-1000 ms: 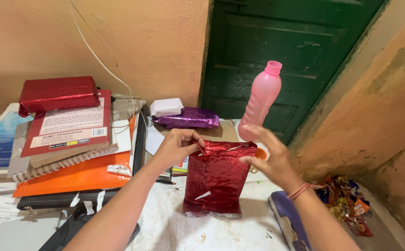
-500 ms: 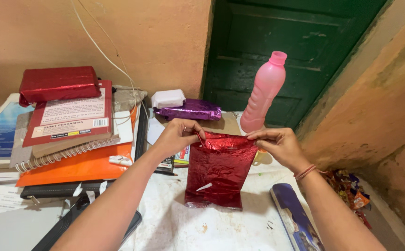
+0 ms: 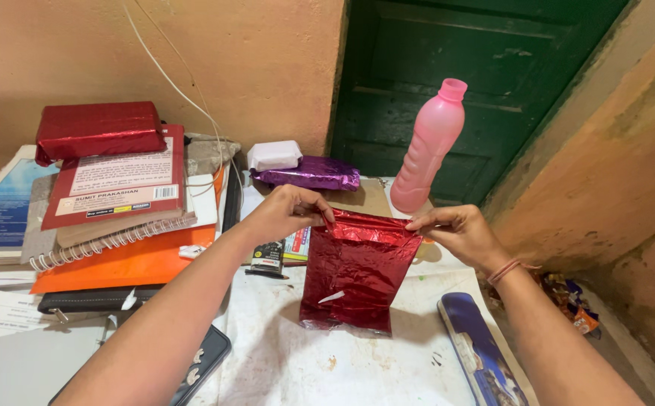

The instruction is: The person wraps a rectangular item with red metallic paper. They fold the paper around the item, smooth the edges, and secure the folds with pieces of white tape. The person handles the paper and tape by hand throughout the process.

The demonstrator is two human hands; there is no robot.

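Head view: left hand [image 3: 286, 213] and right hand [image 3: 459, 233] each pinch 1 top corner of the red foil-wrapped packet [image 3: 356, 274], standing upright on the white table [image 3: 305, 361]; upper edge not yet folded flat.

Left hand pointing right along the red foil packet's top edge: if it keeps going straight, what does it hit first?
Probably the right hand, pinching the red foil packet's other top corner opposite the left hand; depth unclear.

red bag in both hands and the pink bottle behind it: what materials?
Red bag: looks like thin metallic foil or metallised film; glossy, sharp creases, crinkled highlights. Left hand and right hand pinch its top corners. Pink bottle: probably plastic; matte, slightly translucent, moulded ribs, same-colour screw cap.
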